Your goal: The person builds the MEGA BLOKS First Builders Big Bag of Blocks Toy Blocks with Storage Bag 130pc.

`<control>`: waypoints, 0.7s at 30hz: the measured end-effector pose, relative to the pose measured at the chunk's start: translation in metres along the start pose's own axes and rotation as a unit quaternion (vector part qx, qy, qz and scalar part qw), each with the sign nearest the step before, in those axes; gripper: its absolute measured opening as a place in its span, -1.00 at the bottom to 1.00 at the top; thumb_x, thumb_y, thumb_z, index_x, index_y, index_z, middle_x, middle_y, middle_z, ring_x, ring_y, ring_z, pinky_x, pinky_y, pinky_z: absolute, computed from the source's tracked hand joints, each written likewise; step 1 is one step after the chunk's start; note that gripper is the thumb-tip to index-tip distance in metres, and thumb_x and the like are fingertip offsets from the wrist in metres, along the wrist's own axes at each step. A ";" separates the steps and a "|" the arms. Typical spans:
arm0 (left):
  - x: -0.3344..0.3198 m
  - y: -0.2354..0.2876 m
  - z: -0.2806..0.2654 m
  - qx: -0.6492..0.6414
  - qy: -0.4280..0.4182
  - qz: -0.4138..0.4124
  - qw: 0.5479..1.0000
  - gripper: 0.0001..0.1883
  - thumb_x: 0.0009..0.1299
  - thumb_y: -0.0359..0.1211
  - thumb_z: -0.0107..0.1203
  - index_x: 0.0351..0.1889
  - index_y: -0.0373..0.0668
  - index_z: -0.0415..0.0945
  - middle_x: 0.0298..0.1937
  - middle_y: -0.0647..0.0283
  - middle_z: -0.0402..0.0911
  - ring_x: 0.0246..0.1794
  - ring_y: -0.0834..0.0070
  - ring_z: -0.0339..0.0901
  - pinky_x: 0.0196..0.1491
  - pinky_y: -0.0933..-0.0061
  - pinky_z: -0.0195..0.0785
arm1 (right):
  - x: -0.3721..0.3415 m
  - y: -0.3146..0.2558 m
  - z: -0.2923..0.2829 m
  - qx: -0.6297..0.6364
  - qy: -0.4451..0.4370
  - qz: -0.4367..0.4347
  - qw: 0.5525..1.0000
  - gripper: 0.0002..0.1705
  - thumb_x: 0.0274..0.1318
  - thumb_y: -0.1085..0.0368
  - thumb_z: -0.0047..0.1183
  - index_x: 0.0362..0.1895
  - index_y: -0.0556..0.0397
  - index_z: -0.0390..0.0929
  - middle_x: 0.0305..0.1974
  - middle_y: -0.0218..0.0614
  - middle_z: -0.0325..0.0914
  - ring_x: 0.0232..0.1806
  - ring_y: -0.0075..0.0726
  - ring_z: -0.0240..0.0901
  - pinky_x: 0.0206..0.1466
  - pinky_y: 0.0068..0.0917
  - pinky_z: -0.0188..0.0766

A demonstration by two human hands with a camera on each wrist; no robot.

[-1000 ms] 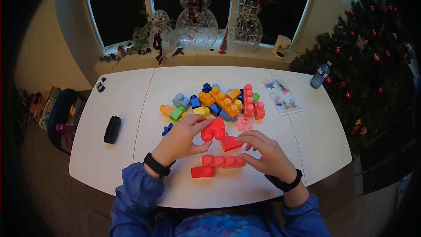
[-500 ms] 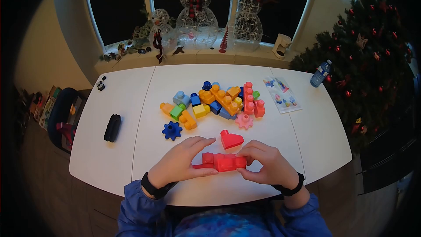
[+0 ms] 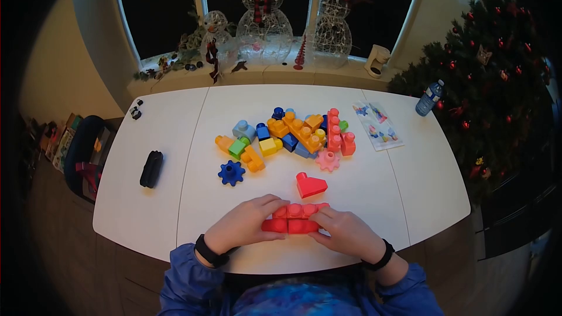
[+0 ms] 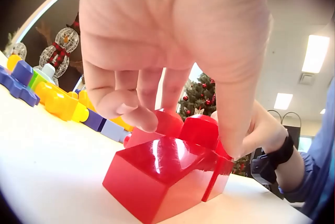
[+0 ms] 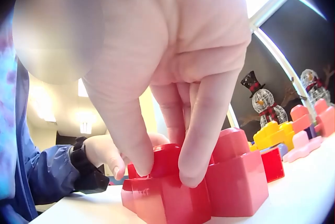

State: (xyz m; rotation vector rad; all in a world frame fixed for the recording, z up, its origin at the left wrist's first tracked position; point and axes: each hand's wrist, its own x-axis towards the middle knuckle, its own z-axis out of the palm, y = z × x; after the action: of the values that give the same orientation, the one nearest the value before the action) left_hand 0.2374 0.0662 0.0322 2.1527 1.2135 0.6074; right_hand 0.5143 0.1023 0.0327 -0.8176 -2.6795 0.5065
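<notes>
I have both hands at the near part of the white surface (image 3: 222, 246), one at either end of a build in two rows. The left hand (image 3: 240, 223) pinches the left end between thumb and fingers; the right hand (image 3: 348, 234) pinches the right end. The near row is two glossy red plastic blocks (image 3: 299, 226) lying side by side; against its far side runs a lighter red studded plastic row (image 3: 295, 211). My fingers cover both ends, so from the head view I cannot tell how the rows finish there.

Just beyond the hands lies a red plastic block with one stud and a slanted end (image 3: 311, 186), touched by neither. Farther out are a dark blue plastic gear (image 3: 231, 172), a pink plastic gear (image 3: 328, 161) and a mixed pile of orange, yellow, blue, green and coral blocks (image 3: 302, 134). Right of the pile I see a printed picture sheet (image 3: 378, 126), with a clear blue-labelled bottle (image 3: 429, 98) near the table's edge. A black oblong case (image 3: 151, 169) sits well to the left.
</notes>
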 end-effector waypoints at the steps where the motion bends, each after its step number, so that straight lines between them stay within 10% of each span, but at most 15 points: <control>1: 0.000 0.000 0.000 -0.004 -0.004 -0.002 1.000 -0.27 0.23 -0.10 0.52 0.29 -0.23 0.52 0.18 0.06 0.60 0.08 0.05 0.64 0.17 0.24 0.54 | 0.000 0.001 0.001 -0.008 0.000 -0.002 1.000 -0.59 0.16 0.16 0.38 0.03 0.02 0.59 -0.19 -0.21 0.59 -0.31 -0.01 0.64 -0.27 -0.22 0.63; 8: -0.001 0.003 0.003 0.025 0.024 0.001 0.999 -0.28 0.24 -0.10 0.51 0.29 -0.21 0.52 0.15 0.08 0.61 0.04 0.09 0.66 0.12 0.24 0.57 | 0.021 0.014 -0.050 0.082 0.059 0.078 0.992 -0.50 0.14 0.06 0.42 0.05 0.05 0.61 -0.13 -0.21 0.60 -0.34 -0.10 0.64 -0.26 -0.34 0.58; 21: 0.001 0.009 0.012 0.079 0.041 -0.017 0.996 -0.25 0.22 -0.04 0.51 0.30 -0.19 0.51 0.10 0.10 0.62 0.00 0.10 0.66 0.07 0.23 0.57 | 0.090 0.093 -0.005 0.067 -0.088 0.041 0.993 -0.22 -0.03 -0.15 0.49 0.18 0.05 0.63 0.06 -0.09 0.60 0.15 0.01 0.53 0.16 -0.17 0.49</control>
State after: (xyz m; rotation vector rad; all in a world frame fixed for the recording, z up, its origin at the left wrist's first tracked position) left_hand 0.2511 0.0598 0.0294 2.2509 1.3812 0.6069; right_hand 0.4893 0.2279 0.0142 -0.8845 -2.7402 0.8031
